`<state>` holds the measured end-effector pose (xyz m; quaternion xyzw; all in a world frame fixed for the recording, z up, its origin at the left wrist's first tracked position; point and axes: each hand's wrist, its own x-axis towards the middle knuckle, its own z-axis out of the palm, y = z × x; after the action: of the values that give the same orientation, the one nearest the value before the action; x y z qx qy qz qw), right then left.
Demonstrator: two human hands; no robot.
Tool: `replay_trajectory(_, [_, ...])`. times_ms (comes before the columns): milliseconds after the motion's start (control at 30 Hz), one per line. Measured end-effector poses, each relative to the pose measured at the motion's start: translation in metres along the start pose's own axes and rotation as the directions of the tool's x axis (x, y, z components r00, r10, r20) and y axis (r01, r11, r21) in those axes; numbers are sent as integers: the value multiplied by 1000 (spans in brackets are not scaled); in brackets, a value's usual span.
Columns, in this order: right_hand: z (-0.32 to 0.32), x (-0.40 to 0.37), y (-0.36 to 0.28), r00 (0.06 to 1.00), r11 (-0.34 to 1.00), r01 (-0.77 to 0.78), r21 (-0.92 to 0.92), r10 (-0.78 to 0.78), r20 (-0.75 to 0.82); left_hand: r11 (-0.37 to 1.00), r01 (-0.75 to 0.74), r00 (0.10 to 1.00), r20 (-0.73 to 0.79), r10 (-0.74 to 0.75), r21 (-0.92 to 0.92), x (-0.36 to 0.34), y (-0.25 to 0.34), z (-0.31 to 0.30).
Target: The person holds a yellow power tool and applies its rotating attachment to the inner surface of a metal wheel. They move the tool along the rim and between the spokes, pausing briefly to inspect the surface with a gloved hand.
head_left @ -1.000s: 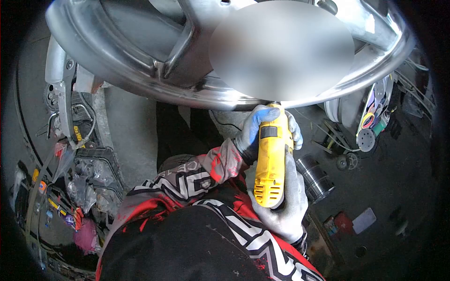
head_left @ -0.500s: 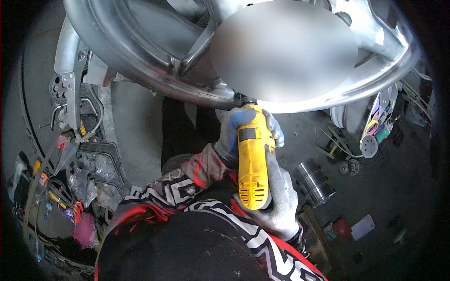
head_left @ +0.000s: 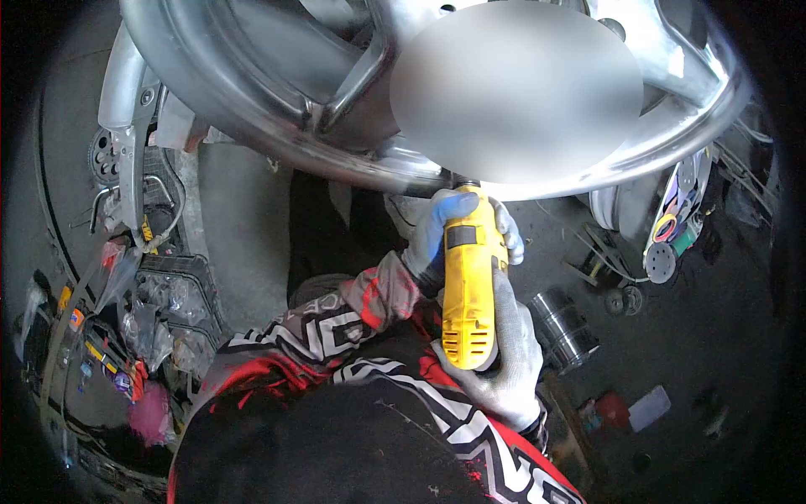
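Observation:
A yellow power grinder (head_left: 470, 281) points away from me, its dark front end against the lower lip of a shiny alloy wheel (head_left: 319, 160). My left hand (head_left: 437, 231), in a grey and blue work glove, wraps round the grinder's front from the left, and its fingertips show on the far side. Around the vented rear body my right hand (head_left: 514, 370) is closed, in a pale grey glove with one finger stretched along the side. The front tip's contact with the rim is partly hidden. A blurred oval covers the wheel's centre.
To the left, a dark crate (head_left: 180, 273) holds plastic bags beside metal parts. A shiny metal cylinder (head_left: 564, 329) lies on the floor at right. Beyond it are round perforated discs (head_left: 661, 263), rolls of tape and a cable. A pink cloth-like bundle (head_left: 153, 413) sits at lower left.
Both hands and the grinder have shifted slightly right along the wheel's lip. The grip stays the same, and the wheel looks almost unmoved.

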<state>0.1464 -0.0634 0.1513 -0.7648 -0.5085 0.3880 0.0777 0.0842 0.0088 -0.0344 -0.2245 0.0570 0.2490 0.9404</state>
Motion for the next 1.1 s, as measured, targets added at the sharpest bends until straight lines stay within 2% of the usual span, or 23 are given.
replay_trajectory(67, [-1,0,0,1000,1000,-2,-6,3,24,1000,-15,1000,16,15,-5,0,-2,-1])
replay_trajectory(133, [0,-1,2,994,1000,17,8,-16,-108,1000,21,1000,2,-21,-11,10,-10,0])
replay_trajectory(167, [-4,-3,2,995,999,-29,14,30,-97,999,31,999,-9,-31,12,17,-15,-4])
replay_trajectory(233, [-6,-6,4,992,1000,-22,-21,19,-124,999,53,998,-16,-53,-2,25,-22,0])
replay_trajectory(267, [-6,-5,3,992,1000,-21,-22,19,-123,995,76,997,-8,-76,-67,25,-23,1])
replay_trajectory(367, [-2,-1,-4,995,999,-22,-43,18,-96,998,43,999,-16,-44,-45,12,-11,-2])
replay_trajectory(400, [2,0,-5,998,1000,-19,-22,18,-55,998,32,999,-23,-31,49,5,-4,-4])
replay_trajectory(467, [10,5,-9,1000,999,29,24,-28,-11,999,-16,998,-54,19,46,-10,8,-3])
replay_trajectory(500, [10,5,-13,999,1000,-22,17,21,45,998,-47,995,-81,51,49,-17,14,1])
replay_trajectory(533, [12,6,-14,998,1000,7,25,-8,57,993,-63,994,-81,71,97,-21,19,1])
replay_trajectory(567, [13,7,-14,997,999,38,32,-40,67,996,-69,994,-84,73,55,-26,22,5])
replay_trajectory(700, [10,5,-14,998,998,11,63,-15,63,995,-48,996,-73,54,84,-22,17,3])
replay_trajectory(767, [6,3,-7,999,997,21,77,-18,-33,986,3,999,-42,4,166,-9,9,-5])
replay_trajectory(800, [7,-1,-5,996,997,1,81,6,-84,996,21,998,-55,-17,81,-3,2,1])
replay_trajectory(833, [6,-1,-6,994,995,-39,92,48,-98,999,37,997,-67,-37,-4,1,-4,6])
replay_trajectory(933, [1,-3,-3,998,997,-25,68,29,-63,998,36,995,-90,-31,52,-3,-2,8])
replay_trajectory(1000, [6,-3,0,1000,985,-30,172,30,1,989,10,992,-123,8,145,-15,8,13])
replay_trajectory(1033, [7,-3,3,1000,984,-24,176,24,1,988,7,992,-124,12,151,-15,10,13])
replay_trajectory(1100, [11,-3,8,997,951,-77,300,70,35,991,14,992,-128,3,136,-16,13,13])
